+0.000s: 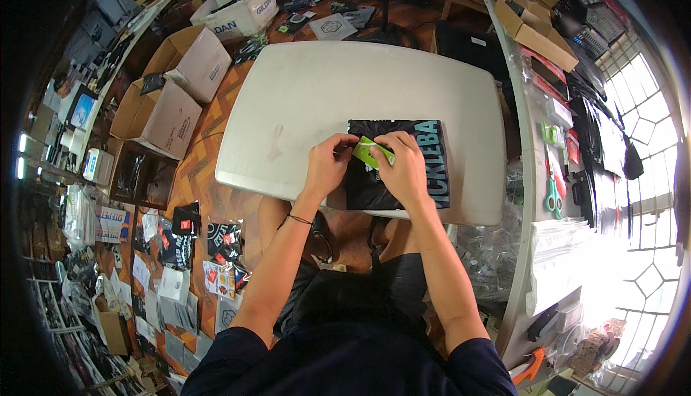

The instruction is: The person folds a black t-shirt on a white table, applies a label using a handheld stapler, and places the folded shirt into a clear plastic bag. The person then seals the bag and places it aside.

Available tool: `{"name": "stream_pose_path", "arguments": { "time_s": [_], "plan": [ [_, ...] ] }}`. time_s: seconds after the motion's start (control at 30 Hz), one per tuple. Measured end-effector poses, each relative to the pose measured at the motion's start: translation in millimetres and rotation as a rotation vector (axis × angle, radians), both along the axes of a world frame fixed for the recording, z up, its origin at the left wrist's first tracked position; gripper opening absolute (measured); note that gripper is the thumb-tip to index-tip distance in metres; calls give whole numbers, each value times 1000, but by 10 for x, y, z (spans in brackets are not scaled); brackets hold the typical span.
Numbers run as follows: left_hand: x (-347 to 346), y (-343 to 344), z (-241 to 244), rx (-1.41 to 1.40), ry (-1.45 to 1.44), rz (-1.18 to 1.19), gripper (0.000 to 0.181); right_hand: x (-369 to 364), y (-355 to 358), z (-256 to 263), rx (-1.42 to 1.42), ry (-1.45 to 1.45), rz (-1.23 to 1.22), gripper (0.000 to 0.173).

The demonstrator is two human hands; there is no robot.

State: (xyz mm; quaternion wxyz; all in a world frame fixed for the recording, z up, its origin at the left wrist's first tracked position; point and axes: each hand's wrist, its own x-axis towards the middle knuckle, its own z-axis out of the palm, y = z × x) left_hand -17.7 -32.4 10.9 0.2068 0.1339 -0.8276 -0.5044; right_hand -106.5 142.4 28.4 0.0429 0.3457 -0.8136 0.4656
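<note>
A folded black garment with large blue lettering [437, 172] lies at the near edge of the pale table [302, 88], to the right of its middle. Over it, my left hand [330, 162] and my right hand [400, 165] hold a small green card or tag [368, 153] between them. The fingers of my left hand pinch its left end. My right thumb and fingers are on its right end, and the right hand covers part of the garment. Whether the card touches the garment I cannot tell.
Open cardboard boxes [156, 118] stand on the floor at the left, with packaged items [178, 282] laid out nearer me. Along the right runs a long table holding teal-handled scissors [553, 201], a stack of white plastic bags [559, 266] and an orange-handled tool [532, 366].
</note>
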Motion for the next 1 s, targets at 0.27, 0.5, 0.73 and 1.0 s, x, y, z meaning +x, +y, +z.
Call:
{"name": "stream_pose_path", "arguments": {
  "time_s": [0.27, 0.5, 0.73, 1.0],
  "plan": [
    [186, 74, 214, 58, -38, -205, 62, -51, 192, 190, 280, 115, 108, 56],
    [222, 44, 302, 121, -210, -177, 75, -389, 216, 312, 364, 56, 316, 56],
    [457, 96, 287, 105, -167, -195, 93, -471, 227, 468, 381, 114, 315, 48],
    [641, 271, 212, 28, -114, -47, 90, -941, -461, 335, 325, 12, 365, 28]
  ]
}}
